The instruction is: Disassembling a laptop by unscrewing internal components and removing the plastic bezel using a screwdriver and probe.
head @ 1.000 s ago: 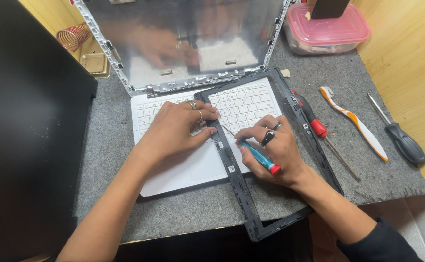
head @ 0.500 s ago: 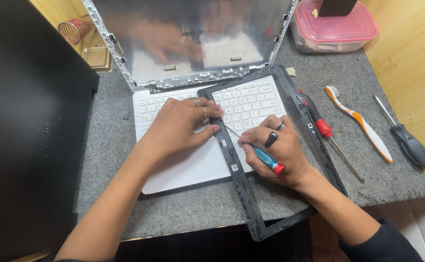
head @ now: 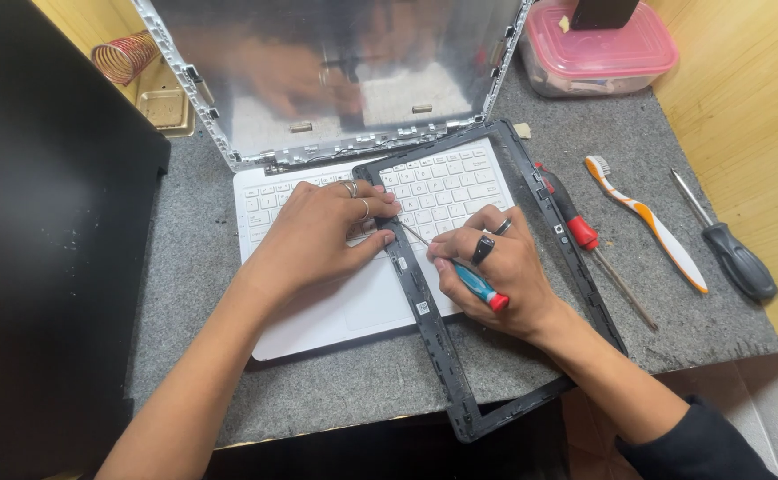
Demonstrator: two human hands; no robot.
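Head cam view, fingers first. Right hand (head: 495, 276) is wrapped around a small blue-handled screwdriver (head: 470, 284) with a red end cap; thumb and fingers pinch the handle, thin shaft angled up and left, tip meeting the left rail of the black screen bezel (head: 424, 311). Left hand (head: 322, 233) isn't holding any tool: palm down, fingers curled, fingertips (head: 387, 236) pressing the same rail right beside the screwdriver tip. Rings on both hands.

Bezel lies loose, skewed across the white laptop (head: 318, 311): top part over the keyboard (head: 446, 191), lower corner hanging past the front edge of the grey felt mat (head: 318, 400). Laptop is open, bare silvery back of the screen panel (head: 335, 62) facing me, reflecting my hands.

Right of the bezel on the mat: red-and-black screwdriver (head: 575, 227) just beside its right rail, then orange-and-white toothbrush (head: 651, 222), then black-handled screwdriver (head: 735, 253) nearest the wooden wall. Pink-lidded plastic box (head: 598, 53) at top right with a dark object on it. Top left: coil of red wire (head: 122, 58) and a small tan tray (head: 165, 108). Big black panel (head: 42, 249) covers the left side.
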